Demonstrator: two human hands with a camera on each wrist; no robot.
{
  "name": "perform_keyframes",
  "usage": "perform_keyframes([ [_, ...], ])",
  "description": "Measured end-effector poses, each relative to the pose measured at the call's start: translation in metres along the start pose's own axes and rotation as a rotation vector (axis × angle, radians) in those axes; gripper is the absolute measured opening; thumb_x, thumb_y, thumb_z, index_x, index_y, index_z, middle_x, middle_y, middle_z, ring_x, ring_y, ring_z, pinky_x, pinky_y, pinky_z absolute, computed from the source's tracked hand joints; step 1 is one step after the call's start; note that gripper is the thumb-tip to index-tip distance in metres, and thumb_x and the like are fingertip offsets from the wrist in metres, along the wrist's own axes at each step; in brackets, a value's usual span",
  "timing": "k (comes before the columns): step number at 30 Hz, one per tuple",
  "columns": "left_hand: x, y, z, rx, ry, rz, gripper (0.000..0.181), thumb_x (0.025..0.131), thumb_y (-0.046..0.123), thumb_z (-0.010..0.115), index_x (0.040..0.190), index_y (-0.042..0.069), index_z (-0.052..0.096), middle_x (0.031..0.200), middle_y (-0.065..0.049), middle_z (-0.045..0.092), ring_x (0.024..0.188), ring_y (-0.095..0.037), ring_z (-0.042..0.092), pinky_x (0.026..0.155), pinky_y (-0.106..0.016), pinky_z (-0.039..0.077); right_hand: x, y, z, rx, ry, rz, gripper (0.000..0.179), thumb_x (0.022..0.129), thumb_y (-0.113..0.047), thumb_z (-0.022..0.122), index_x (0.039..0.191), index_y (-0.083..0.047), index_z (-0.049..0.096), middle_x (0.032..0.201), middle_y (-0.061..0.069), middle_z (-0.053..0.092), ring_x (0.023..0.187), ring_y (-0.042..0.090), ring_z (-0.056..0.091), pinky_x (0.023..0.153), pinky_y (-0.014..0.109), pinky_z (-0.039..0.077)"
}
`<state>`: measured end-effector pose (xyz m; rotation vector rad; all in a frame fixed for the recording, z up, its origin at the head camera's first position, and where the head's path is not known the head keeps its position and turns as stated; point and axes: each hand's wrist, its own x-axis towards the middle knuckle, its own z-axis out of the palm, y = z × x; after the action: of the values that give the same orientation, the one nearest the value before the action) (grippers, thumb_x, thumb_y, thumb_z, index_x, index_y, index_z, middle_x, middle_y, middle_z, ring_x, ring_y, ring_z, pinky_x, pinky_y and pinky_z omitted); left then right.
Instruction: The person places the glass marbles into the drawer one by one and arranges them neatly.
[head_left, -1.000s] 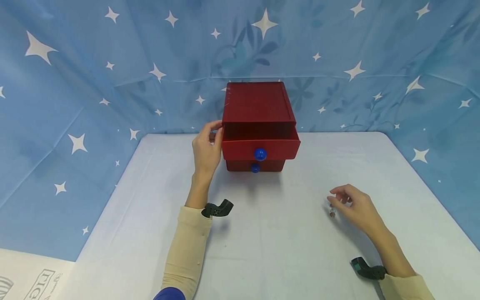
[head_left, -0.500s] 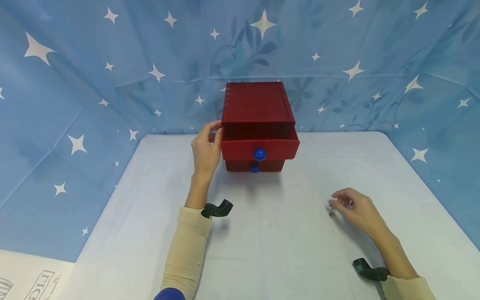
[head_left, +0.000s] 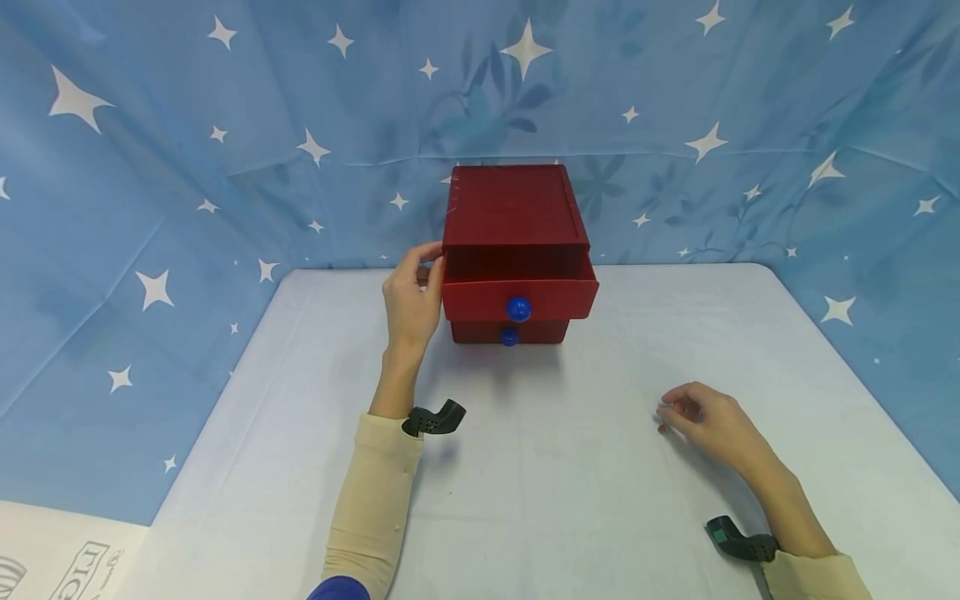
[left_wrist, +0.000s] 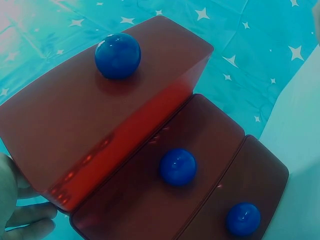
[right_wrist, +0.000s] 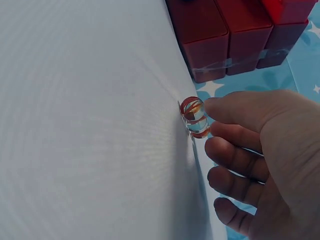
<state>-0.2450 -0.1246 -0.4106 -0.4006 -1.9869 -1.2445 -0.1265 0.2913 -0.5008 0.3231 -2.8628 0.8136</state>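
The left hand [head_left: 412,302] is resting, loosely curved, against the left side of a red drawer cabinet [head_left: 517,204]; the right hand [head_left: 708,421], narrowly parted, is hovering beside glass marbles [right_wrist: 191,106], seemingly two, sitting on the counter [head_left: 570,492].

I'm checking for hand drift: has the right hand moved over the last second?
Yes, slightly: judged against the red drawer unit, the right hand sits a little lower in the head view.

Pale sheet [head_left: 56,533], lower left: boxed letters [head_left: 79,570] including "IG"; small print [head_left: 112,564] illegible.
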Motion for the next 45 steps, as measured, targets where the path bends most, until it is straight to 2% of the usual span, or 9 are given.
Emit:
perform_keyframes([
  [13,-0.0002,-0.0005,0.0004,0.004,-0.003,-0.004,0.025,0.101,0.015,0.06,0.121,0.003,0.066,0.116,-0.013,0.073,0.078,-0.023,0.071,0.077,-0.034,0.061,0.0005,0.003,0.0005,-0.025,-0.043,0.017,0.018,0.089,-0.022,0.075,0.1,-0.008,0.072,0.08,-0.005,0.063,0.075,0.003,0.055,0.066,0.025,0.049],
  [23,-0.0004,-0.0014,0.0003,-0.008,-0.003,-0.024,0.024,0.1,0.014,0.06,0.121,0.003,0.067,0.113,-0.013,0.073,0.076,-0.023,0.07,0.075,-0.027,0.059,0.0016,0.0017,0.0015,-0.01,-0.099,0.051,0.02,0.09,-0.024,0.074,0.1,-0.006,0.071,0.081,-0.004,0.067,0.078,0.009,0.059,0.067,0.025,0.051],
  [45,-0.0019,-0.0013,0.0008,0.01,-0.007,-0.014,0.025,0.101,0.016,0.06,0.121,0.002,0.066,0.115,-0.013,0.073,0.077,-0.024,0.071,0.076,-0.035,0.061,0.0041,-0.0015,0.0021,-0.014,-0.111,0.071,0.016,0.091,-0.019,0.072,0.101,-0.006,0.071,0.081,-0.003,0.066,0.077,0.01,0.057,0.067,0.025,0.05],
])
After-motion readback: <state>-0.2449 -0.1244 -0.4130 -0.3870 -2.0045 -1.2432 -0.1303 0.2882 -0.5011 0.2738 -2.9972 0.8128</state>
